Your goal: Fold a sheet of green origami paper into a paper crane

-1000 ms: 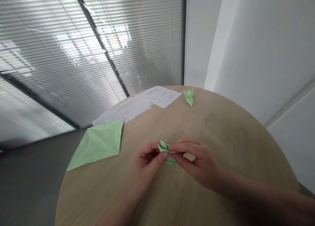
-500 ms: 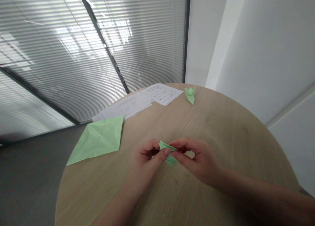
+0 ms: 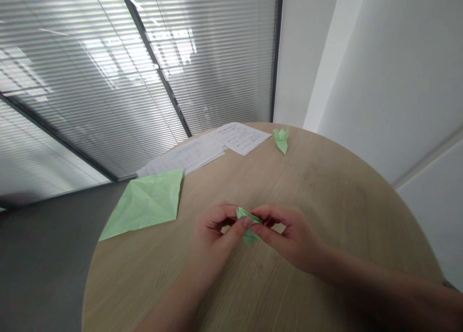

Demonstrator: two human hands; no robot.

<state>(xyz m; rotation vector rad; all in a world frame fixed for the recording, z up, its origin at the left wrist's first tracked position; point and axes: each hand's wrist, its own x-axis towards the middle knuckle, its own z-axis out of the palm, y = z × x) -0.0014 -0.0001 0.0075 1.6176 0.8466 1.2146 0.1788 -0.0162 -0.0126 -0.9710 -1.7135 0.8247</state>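
A small piece of folded green paper (image 3: 249, 236) is pinched between both hands above the middle of the table. My left hand (image 3: 218, 230) grips its left side, thumb on the near face and fingers behind. From the right, my right hand (image 3: 289, 233) pinches the upper right part between thumb and fingers. The thumbs nearly meet over the paper and cover much of its folds. Its layered upper edge shows between the fingertips, and a blunt tip points down below the thumbs.
The round wooden table (image 3: 325, 192) carries a creased green paper sheet (image 3: 144, 201) at the left. Behind that lie white printed sheets (image 3: 242, 138). A folded green paper figure (image 3: 281, 140) sits near the far edge. Blinds (image 3: 224, 57) and a white wall (image 3: 398, 71) stand beyond.
Both hands keep their pinch on the folded green paper, with only a very slight shift of the fingers. The whole view has moved a little.
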